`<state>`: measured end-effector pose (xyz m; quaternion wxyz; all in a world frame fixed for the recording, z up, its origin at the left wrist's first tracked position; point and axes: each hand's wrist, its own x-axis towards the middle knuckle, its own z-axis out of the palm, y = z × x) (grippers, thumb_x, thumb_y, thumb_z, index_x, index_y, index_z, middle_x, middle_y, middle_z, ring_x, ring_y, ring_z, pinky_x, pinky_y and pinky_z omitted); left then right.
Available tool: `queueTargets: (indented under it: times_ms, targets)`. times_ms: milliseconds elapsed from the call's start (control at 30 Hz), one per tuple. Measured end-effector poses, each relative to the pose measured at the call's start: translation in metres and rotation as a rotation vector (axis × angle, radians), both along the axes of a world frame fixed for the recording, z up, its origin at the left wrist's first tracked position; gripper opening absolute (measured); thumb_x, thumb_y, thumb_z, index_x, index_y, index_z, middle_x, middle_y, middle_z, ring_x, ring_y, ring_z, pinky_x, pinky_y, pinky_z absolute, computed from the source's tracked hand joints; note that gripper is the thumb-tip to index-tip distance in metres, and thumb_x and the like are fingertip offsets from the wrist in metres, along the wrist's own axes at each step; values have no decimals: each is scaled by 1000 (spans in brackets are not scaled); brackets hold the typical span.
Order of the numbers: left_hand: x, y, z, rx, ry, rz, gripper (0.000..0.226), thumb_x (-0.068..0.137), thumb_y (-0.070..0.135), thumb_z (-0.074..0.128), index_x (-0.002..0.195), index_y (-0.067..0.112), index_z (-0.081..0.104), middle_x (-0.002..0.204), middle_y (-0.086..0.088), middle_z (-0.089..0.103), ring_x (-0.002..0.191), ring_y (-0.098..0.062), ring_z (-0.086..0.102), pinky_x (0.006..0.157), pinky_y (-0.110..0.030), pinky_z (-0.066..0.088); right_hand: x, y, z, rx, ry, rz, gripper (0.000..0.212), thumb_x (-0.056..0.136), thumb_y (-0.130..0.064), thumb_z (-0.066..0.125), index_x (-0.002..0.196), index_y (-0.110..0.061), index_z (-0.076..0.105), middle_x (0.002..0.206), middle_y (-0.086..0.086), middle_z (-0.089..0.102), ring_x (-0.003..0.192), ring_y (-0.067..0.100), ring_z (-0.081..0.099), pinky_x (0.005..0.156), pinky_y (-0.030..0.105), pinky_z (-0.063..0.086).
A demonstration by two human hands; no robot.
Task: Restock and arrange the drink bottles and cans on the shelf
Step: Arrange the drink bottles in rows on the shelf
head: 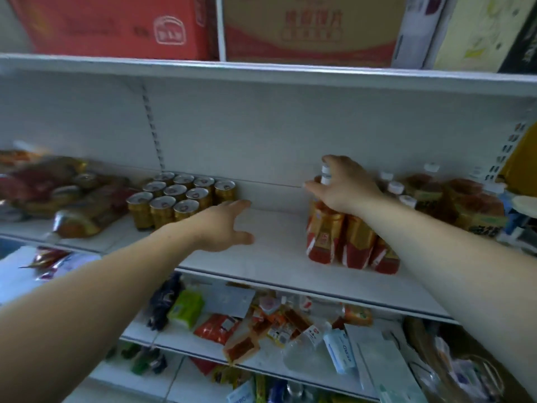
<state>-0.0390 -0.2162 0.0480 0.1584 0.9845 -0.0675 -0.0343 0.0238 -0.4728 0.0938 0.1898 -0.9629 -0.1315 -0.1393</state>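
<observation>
Arranging rather than fetching: working at the bottle group on the middle shelf (261, 266). Gripping with the right hand (345, 184) the white-capped neck of a red-and-gold bottle (325, 173), fingers curled round it from above, at the left rear of the cluster of like bottles (348, 242) standing toward the shelf's front edge. Reaching with the left hand (223, 225) over the bare stretch between that cluster and the block of gold cans (180, 199), fingers spread and relaxed, holding nothing, near the closest can; cannot tell whether touching it. Probably about to shift or straighten the gripped bottle. Calls next for a firm hold at the neck, keeping it upright and clear of its neighbours, and setting it down squarely in line, perhaps steadying with the free hand.
</observation>
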Motion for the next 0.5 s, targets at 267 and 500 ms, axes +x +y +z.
queueTargets:
  times_ms: [267, 500]
  targets:
    - [-91, 209, 8, 75, -38, 129, 87, 79, 53, 66, 149, 30, 18, 154, 2, 25, 135, -19, 34, 106, -33, 31, -25, 231, 20, -54, 113, 140, 86, 77, -69, 57, 146, -24, 33, 152, 4, 35, 134, 27, 37, 105, 37, 34]
    - [-136, 348, 6, 53, 8, 249, 83, 81, 52, 64, 149, 31, 20, 153, 3, 26, 130, -19, 39, 102, -32, 34, -36, 388, 21, -87, 165, 261, 89, 76, -73, 52, 149, -28, 26, 155, 2, 30, 138, 27, 33, 106, 41, 34]
